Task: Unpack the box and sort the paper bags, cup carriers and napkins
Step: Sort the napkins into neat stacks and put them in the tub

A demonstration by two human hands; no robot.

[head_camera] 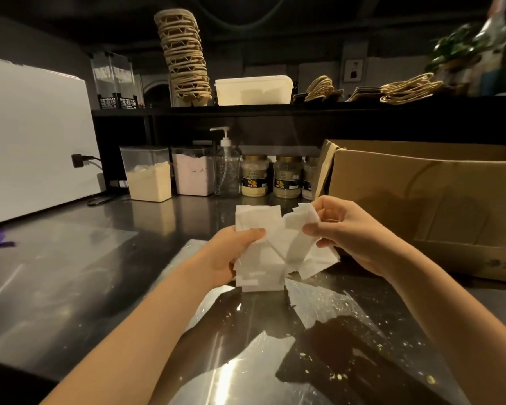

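Note:
A thick stack of white napkins (270,247) stands on its edge on the steel counter (70,273), split open in a V. My left hand (231,252) grips the left half, thumb on top. My right hand (345,229) pinches the right half and bends it outward. An open cardboard box (427,200) sits just right of my hands. On the shelf above stand a tall pile of pulp cup carriers (184,57) and flat paper bags with twine handles (406,89).
A clear plastic wrapper (319,331) with crumbs lies on the counter below the napkins. Powder tubs (149,176), a pump bottle (227,168) and jars (287,176) line the back. A white plastic tub (253,90) sits on the shelf. A white appliance (32,135) stands at left.

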